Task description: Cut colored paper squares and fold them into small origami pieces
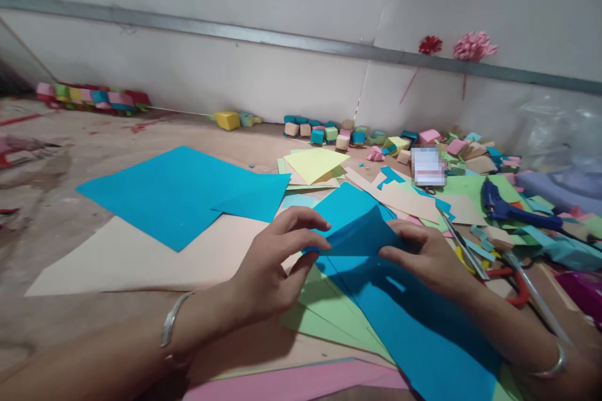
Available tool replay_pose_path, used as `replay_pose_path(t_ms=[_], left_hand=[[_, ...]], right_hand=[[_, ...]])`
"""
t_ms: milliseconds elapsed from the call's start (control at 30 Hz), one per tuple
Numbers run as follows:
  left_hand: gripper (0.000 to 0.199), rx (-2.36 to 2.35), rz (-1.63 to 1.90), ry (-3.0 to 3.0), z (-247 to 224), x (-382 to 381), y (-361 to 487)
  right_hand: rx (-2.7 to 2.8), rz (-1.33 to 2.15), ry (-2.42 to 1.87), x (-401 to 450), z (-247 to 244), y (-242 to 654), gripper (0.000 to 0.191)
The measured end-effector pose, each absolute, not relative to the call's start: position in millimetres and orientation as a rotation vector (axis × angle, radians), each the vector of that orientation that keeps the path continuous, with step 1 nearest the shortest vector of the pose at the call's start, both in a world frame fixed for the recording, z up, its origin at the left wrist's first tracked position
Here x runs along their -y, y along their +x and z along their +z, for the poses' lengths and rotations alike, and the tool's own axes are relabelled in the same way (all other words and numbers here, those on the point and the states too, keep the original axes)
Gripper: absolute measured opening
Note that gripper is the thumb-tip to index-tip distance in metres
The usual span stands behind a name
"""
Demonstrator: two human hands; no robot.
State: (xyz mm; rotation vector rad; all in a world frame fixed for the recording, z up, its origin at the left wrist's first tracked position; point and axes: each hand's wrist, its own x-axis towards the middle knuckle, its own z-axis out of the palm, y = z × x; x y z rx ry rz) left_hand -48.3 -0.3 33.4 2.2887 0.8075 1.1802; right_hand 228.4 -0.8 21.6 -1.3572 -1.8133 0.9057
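Note:
Between my two hands a folded piece of blue paper (360,233) is held up, its peak pointing away from me. My left hand (286,257) pinches its left corner between thumb and fingers. At the other end, the thumb and fingers of my right hand (423,257) close on the right corner. Under it lies a long blue paper strip (423,332), shaded by my right hand. Green sheets (333,313) and a pink sheet (301,382) show beneath and nearer to me. A large blue sheet (174,194) rests to the left over a cream sheet (141,263).
On the right are scissors (515,282) with red handles, a blue glue gun (517,210) and many paper scraps. Small folded paper boxes (317,133) line the wall. A yellow sheet (317,163) lies behind my hands. Paper flowers (473,47) hang at the metal rail.

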Motion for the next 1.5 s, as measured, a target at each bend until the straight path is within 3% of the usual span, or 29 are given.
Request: replay_pose_path(t_ms=[100, 200, 233, 333, 367, 433, 600, 867, 1000, 1133, 1167, 1367, 1500], left_hand=[[0.019, -0.912, 1.036, 2.211, 31.8, -1.7, -47.3], [0.056, -1.110, 0.907, 2.056, 29.8, -3.6, -45.1], [0.059, -1.129, 0.872, 2.036, 29.1, -3.9, -44.2], [0.014, -1.050, 0.781, 2.089, 27.1, -3.8, -41.9], [0.012, -1.039, 0.773, 2.103, 26.8, -3.5, -41.3], [0.026, -1.063, 0.794, 2.101, 26.8, -3.0, -40.5], [0.030, -1.205, 0.909, 2.013, 29.6, -5.0, -40.5], [0.017, -1.246, 0.930, 1.648, 26.1, -9.2, -39.2], [0.012, -1.241, 0.931, 1.768, 24.5, -9.6, -40.0], [0.007, -1.182, 0.930, 1.971, 24.6, -5.8, -40.4], [0.006, -1.150, 0.930, 2.025, 24.7, -3.6, -40.1], [0.002, -0.963, 0.915, 2.297, 23.3, 9.1, -36.8], [0.004, -0.957, 0.866, 2.291, 21.5, 10.9, -33.8]], right_hand=[[1.841, 0.785, -1.350, 4.2, 18.8, 224.5, 0.015], [1.939, 0.774, -1.271, 9.7, 15.4, 217.5, 0.010], [1.975, 0.792, -1.231, 11.8, 14.7, 214.6, 0.008], [2.046, 0.815, -1.124, 17.4, 14.4, 206.9, 0.006], [2.064, 0.812, -1.104, 18.6, 14.7, 205.1, 0.005], [2.079, 0.799, -1.104, 20.0, 15.6, 203.2, 0.005], [1.975, 0.830, -1.274, 17.0, 15.7, 207.3, 0.016], [1.859, 0.862, -1.327, 10.9, 10.6, 217.9, 0.021], [1.891, 0.885, -1.379, 10.5, 10.4, 217.3, 0.020], [2.089, 0.690, -1.279, 15.9, 15.0, 214.6, 0.073], [2.133, 0.616, -1.229, 18.2, 16.6, 213.1, 0.074], [2.146, 0.284, -0.948, 29.8, 23.8, 197.0, 0.013], [2.137, 0.282, -0.951, 30.3, 24.8, 190.3, 0.009]])
